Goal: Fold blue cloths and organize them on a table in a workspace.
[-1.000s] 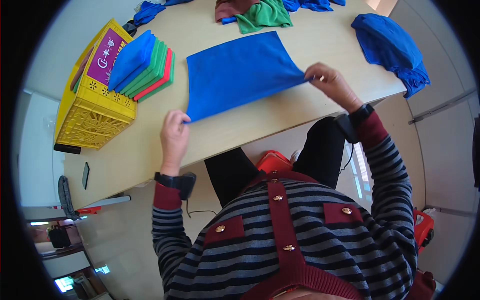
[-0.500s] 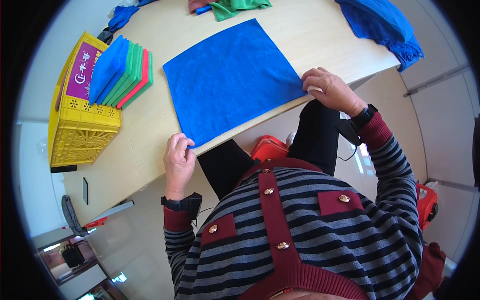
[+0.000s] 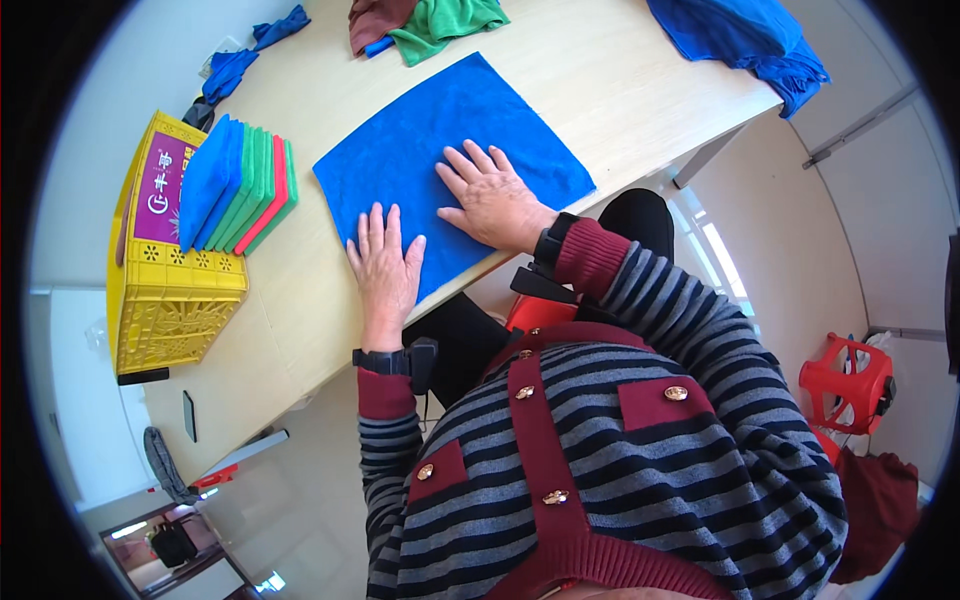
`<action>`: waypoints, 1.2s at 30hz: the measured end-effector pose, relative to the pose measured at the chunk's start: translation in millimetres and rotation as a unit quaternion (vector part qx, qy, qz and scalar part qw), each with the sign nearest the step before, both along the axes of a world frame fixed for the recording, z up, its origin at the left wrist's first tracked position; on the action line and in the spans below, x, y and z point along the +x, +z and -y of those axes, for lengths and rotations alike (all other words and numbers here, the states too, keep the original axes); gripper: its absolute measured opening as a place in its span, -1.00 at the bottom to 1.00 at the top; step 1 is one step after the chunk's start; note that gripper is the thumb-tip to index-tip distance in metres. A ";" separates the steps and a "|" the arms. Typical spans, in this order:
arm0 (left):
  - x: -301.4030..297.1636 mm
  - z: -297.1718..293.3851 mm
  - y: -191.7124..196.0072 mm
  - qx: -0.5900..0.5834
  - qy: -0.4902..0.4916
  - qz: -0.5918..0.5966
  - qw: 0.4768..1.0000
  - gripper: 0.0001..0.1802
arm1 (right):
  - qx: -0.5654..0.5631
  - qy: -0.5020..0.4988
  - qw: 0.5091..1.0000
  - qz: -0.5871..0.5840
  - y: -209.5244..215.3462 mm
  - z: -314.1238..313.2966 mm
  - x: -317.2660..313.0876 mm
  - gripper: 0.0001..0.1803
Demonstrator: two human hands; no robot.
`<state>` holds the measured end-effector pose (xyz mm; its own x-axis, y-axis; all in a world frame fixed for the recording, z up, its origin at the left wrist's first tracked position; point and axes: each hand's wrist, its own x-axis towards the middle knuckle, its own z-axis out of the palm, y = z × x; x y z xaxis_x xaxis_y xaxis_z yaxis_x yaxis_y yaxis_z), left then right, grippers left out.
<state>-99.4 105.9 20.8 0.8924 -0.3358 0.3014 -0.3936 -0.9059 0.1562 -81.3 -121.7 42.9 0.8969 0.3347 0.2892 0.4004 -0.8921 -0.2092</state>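
Observation:
A blue cloth lies spread out flat on the pale wooden table, its near edge along the table's front edge. My left hand rests on the cloth's near left part, palm down with fingers stretched out. On the cloth's middle lies my right hand, also palm down, fingers spread. Neither hand grips anything. A row of folded blue, green and red cloths leans against a yellow plastic crate to the left of the spread cloth.
At the far right corner sits a heap of blue cloths. Green cloth and brown cloth lie at the back. A dark flat phone-like object is near the left table edge. A red stool stands on the floor at right.
Both hands have let go of the cloth's near corners and now lie flat on it. My right hand has moved left to the middle, my left hand slightly up and right.

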 end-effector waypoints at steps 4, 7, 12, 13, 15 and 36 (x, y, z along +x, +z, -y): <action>-6.7 -5.2 -3.5 0.026 0.029 -0.037 0.999 -0.26 | -0.039 -0.035 0.999 -0.008 -8.9 24.2 5.1 -0.23; -10.0 -8.8 -0.1 0.025 0.039 -0.041 0.998 -0.25 | -0.044 -0.075 0.996 0.000 -15.7 50.0 7.7 -0.21; -12.0 -13.3 -2.9 0.017 0.045 -0.045 0.998 -0.23 | -0.057 -0.127 0.990 -0.012 -17.8 83.9 9.0 -0.20; -11.9 -14.8 -3.3 0.018 0.047 -0.043 0.998 -0.23 | -0.058 -0.125 0.990 -0.009 -17.9 91.3 8.9 -0.20; -13.4 -17.5 -1.5 0.014 0.043 -0.049 0.998 -0.23 | -0.058 -0.123 0.990 -0.023 -14.0 104.1 8.7 -0.19; 74.0 -29.5 -5.0 0.017 0.028 -0.054 0.998 -0.22 | -0.100 -0.012 0.992 -0.070 -9.4 54.2 104.9 -0.16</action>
<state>-25.4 135.4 15.8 0.9370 -0.2922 0.1913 -0.3239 -0.9319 0.1634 23.7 -175.9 33.6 0.9319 0.3510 0.0919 0.3581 -0.9304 -0.0784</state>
